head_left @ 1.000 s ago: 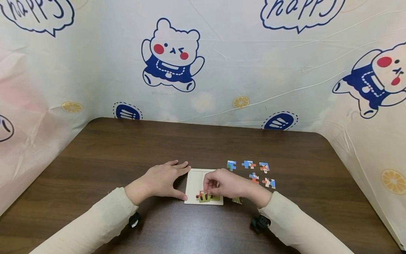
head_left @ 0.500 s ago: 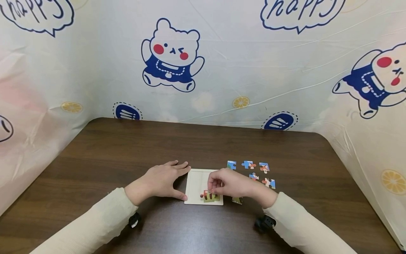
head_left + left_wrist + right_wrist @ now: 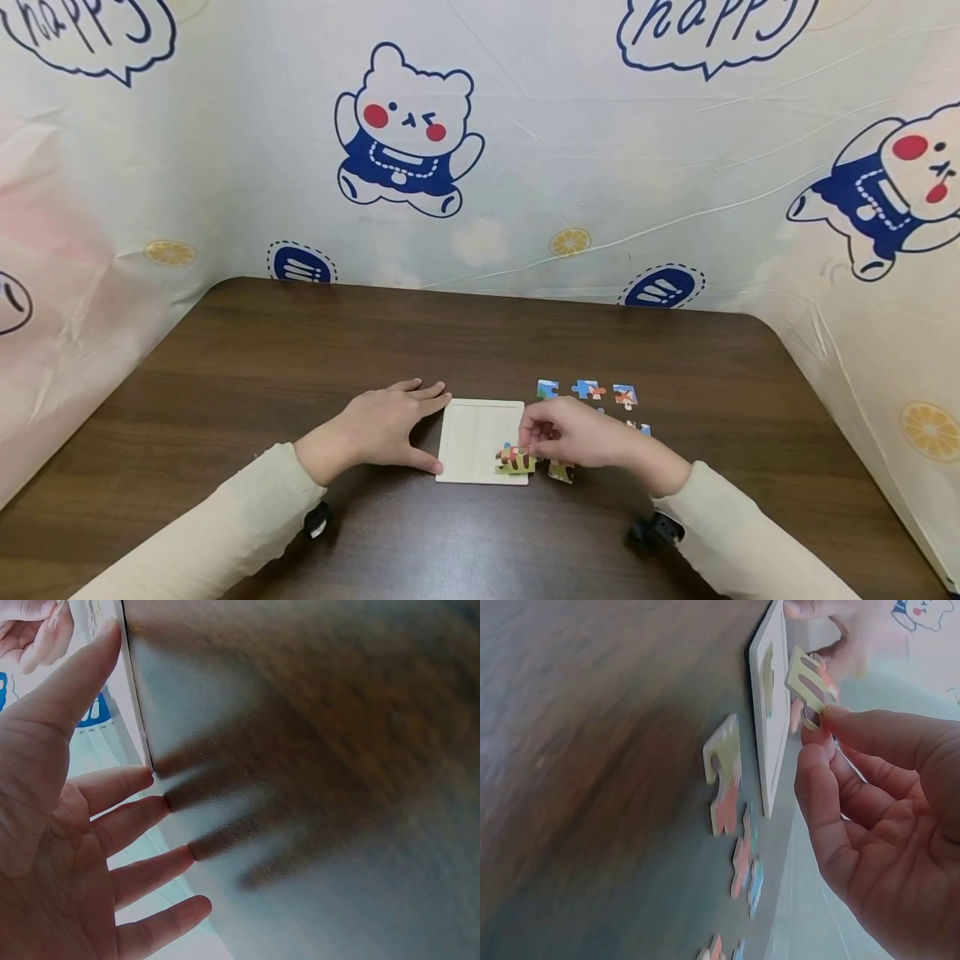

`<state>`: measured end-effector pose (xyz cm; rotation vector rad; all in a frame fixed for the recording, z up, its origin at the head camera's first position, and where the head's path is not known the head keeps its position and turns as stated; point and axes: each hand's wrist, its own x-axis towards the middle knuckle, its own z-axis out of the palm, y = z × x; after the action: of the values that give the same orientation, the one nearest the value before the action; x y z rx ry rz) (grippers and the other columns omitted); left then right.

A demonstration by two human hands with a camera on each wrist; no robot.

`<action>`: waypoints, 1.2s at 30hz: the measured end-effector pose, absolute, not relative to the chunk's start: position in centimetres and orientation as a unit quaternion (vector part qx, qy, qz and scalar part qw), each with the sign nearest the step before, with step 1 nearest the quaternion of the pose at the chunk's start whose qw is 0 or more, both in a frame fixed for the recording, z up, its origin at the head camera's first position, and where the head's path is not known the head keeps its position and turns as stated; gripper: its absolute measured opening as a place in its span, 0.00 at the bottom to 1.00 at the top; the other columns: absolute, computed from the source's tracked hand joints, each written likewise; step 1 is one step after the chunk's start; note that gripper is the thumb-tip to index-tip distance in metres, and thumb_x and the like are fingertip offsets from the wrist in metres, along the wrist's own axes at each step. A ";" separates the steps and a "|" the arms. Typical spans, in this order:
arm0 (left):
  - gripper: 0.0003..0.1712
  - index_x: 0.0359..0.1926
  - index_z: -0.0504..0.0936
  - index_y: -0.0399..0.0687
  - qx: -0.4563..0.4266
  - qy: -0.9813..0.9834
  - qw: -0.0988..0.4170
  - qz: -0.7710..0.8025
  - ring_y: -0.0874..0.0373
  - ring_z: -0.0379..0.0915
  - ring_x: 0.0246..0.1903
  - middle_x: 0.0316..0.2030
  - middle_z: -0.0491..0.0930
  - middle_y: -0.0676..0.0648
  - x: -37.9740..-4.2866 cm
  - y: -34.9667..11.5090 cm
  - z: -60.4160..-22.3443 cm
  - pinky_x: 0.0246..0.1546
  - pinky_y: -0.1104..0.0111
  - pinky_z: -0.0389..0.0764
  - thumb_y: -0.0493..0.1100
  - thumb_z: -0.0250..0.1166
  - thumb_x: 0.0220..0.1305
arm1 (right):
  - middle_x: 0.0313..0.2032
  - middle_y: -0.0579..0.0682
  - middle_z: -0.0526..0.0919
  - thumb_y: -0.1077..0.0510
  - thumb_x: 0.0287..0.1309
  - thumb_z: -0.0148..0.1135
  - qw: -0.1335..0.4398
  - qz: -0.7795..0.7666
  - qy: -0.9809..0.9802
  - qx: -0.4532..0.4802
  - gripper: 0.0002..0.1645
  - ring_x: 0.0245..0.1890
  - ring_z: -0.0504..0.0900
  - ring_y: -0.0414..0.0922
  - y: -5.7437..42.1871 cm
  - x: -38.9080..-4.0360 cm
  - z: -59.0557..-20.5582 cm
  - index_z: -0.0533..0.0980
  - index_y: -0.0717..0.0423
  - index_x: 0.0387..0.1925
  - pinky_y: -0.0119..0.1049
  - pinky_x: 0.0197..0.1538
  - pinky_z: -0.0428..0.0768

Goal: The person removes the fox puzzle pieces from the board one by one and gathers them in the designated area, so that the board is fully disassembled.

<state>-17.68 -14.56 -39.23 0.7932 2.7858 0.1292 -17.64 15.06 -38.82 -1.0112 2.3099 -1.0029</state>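
A cream puzzle tray (image 3: 472, 433) lies flat on the table. My left hand (image 3: 378, 425) rests at its left side, fingers straight and spread; thumb and fingertips touch the tray's edge in the left wrist view. Between thumb and fingers of my right hand (image 3: 573, 432) is a green puzzle piece (image 3: 810, 679) with brown stripes and some red. It is lifted and tilted over the tray's lower right corner in the head view. A second green piece (image 3: 769, 679) lies inside the tray, mostly hidden from the head camera by the held one.
Right of the tray, a loose green-and-red piece (image 3: 724, 776) lies on the table. Several blue, white and red pieces, among them a blue one (image 3: 547, 389) and a fox-coloured one (image 3: 624, 395), are farther back; my right hand partly covers some. A printed cloth (image 3: 525, 167) stands behind the table.
My right hand has moved to the right with the puzzle piece, from the tray's lower middle to its lower right corner, and the piece has turned. My left hand has stayed still.
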 end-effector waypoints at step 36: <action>0.57 0.73 0.66 0.54 0.275 0.953 0.119 0.039 0.41 0.59 0.73 0.74 0.64 0.49 -17.6 -14.6 -39.2 0.53 0.46 0.78 0.73 0.71 0.46 | 0.33 0.45 0.83 0.65 0.63 0.63 0.208 -0.355 0.862 -0.294 0.03 0.34 0.76 0.33 23.6 -16.4 -38.3 0.78 0.56 0.34 0.30 0.37 0.78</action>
<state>-17.64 -14.56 -39.18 0.8048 2.7866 0.1137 -16.43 23.64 -38.32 -0.8195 2.3999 -0.9880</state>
